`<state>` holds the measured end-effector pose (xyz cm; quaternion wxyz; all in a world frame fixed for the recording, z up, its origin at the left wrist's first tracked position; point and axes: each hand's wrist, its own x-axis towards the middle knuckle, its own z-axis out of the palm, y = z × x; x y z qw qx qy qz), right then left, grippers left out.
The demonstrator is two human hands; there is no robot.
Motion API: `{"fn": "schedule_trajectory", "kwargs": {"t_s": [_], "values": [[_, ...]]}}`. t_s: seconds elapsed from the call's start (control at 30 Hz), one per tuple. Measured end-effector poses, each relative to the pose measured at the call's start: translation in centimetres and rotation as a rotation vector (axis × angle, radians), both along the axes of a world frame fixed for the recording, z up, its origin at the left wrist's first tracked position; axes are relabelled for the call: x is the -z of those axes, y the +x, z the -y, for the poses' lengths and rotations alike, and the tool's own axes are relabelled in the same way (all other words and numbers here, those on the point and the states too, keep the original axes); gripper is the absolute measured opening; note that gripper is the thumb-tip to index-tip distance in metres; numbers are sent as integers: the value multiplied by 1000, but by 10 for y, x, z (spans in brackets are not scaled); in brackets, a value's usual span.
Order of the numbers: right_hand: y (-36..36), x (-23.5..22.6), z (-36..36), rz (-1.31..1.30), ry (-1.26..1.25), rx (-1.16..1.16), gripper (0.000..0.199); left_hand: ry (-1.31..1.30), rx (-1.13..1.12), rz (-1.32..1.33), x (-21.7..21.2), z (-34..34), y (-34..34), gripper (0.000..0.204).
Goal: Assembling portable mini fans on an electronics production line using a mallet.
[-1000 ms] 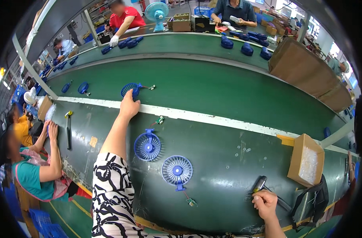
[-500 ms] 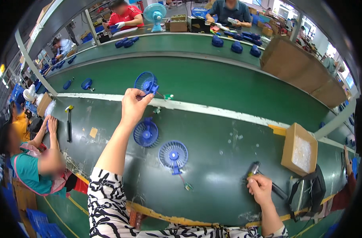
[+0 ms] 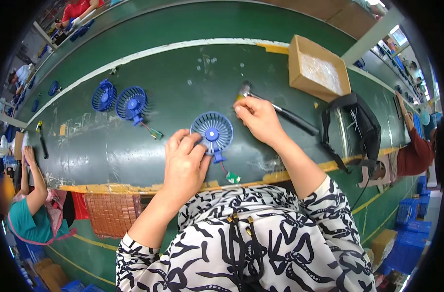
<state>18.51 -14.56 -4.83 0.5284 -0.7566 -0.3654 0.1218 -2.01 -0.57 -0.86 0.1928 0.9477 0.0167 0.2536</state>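
Note:
A blue fan housing (image 3: 223, 127) with a round slatted grille lies on the dark green bench near its front edge. My left hand (image 3: 185, 163) grips the left side of its rim, fingers curled over it. From the housing's lower end, a thin red wire runs to a small green circuit board (image 3: 233, 177). My right hand (image 3: 262, 121) is closed in a pinch to the right of the housing; what its fingertips hold, if anything, I cannot make out. Just beyond it lies a hammer (image 3: 299, 120) with a black handle, its head partly behind the fingers.
Two more blue fan housings (image 3: 136, 96) lie at the left. An open cardboard box (image 3: 299, 80) of clear plastic pieces stands at the far right, near a black strapped bag (image 3: 373, 127). A co-worker's hands (image 3: 29, 155) rest on the bench at far left, beside another hammer (image 3: 42, 141).
My left hand has come down from the conveyor's edge with a fan housing, which now lies before me. My right hand stays pinched near the hammer. The view has tilted down and swung right.

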Motion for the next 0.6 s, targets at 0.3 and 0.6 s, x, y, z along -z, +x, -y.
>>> {"fn": "schedule_trajectory", "kwargs": {"t_s": [0.3,0.6], "values": [[-69,-34,33,-620,-96,-91,21,-164,-9,40,13,37,-5,44],[-95,-31,35,-402,-173,-83,24,-338,-65,122,27,42,7,43]]}}
